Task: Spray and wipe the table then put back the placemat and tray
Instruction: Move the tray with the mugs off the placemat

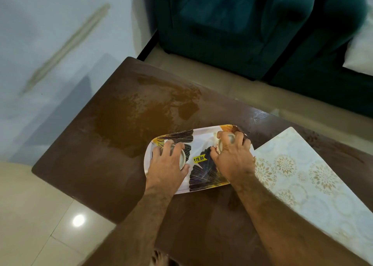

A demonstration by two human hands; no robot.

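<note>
The tray (198,154) lies on the brown table (105,165), its long axis running left to right across the person, directly under both hands. On it stand 2 cups: the left hand (168,165) curls over the left cup (181,158), the right hand (232,156) grips the right cup (221,143). The placemat (302,175) lies just right of the tray, nearer the right hand. A damp patch marks the table beyond; a green sofa (242,33) stands farther off
</note>
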